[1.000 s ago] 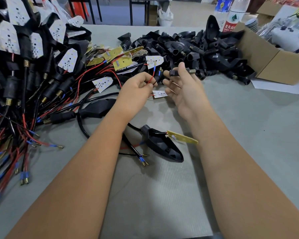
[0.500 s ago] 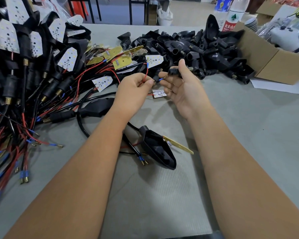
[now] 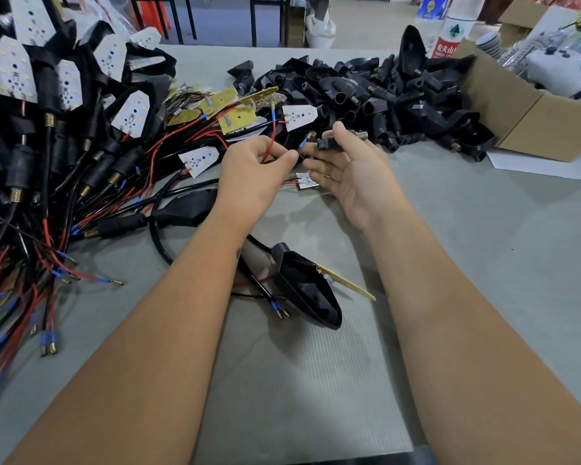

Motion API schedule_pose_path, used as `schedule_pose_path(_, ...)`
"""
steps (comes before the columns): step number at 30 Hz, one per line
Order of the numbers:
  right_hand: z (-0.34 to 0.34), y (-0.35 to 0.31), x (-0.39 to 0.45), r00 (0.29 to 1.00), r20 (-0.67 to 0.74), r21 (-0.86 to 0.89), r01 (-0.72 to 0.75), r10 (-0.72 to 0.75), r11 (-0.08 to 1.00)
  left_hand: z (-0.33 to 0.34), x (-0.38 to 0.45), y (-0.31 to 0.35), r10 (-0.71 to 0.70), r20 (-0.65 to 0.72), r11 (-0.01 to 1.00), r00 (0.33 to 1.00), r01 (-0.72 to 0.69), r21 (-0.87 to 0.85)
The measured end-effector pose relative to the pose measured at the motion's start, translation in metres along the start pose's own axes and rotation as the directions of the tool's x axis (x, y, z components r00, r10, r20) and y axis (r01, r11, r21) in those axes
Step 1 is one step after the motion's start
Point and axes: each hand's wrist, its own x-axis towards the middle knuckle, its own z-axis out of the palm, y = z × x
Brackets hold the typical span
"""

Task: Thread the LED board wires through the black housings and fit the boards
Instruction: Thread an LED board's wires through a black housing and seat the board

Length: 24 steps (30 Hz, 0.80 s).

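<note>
Wires raised, stubby black housing nearer

Black housings, white LED boards w/ yellow dots, yellow-gold board backs, red wire w/ blue tip, grey table, brown cardboard box.

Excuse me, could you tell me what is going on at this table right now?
A person is assembling LED lamps. The left hand pinches a red wire and a black one, aiming the blue-sleeved tip at a small black housing held in the right hand. The wire is not yet in. A small LED board hangs below the hands. Another housing with a board sticking out lies on the table.
</note>
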Motion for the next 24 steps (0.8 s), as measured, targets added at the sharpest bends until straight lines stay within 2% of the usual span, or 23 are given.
schedule_pose_path(4,0.0003,-0.0004,0.0008,0.999,-0.041,0.03,0.011,-0.009,1.0,-0.0009,-0.0012,0.0025,0.009,0.019,0.999,1.0,-0.009,-0.036)
schedule_pose_path(9,0.0005,-0.0002,0.0012,0.999,-0.048,0.006,-0.004,0.004,1.0,-0.0005,-0.004,0.0043,0.051,0.115,0.998,0.992,-0.045,-0.053)
schedule_pose_path(14,0.0001,-0.001,0.0031,0.998,-0.035,0.01,-0.05,0.05,0.999,-0.0003,-0.0017,0.0013,0.041,0.08,0.998,0.996,-0.037,-0.054)
schedule_pose_path(19,0.0026,0.0003,0.0024,0.998,-0.054,-0.061,-0.016,0.013,0.998,-0.0033,0.001,-0.0014,0.044,0.041,0.996,0.998,-0.04,-0.08)
schedule_pose_path(24,0.0028,-0.0021,-0.0028,0.999,0.022,-0.057,-0.027,0.028,0.998,-0.0027,-0.0015,-0.0013,0.08,0.107,0.994,0.991,-0.072,-0.076)
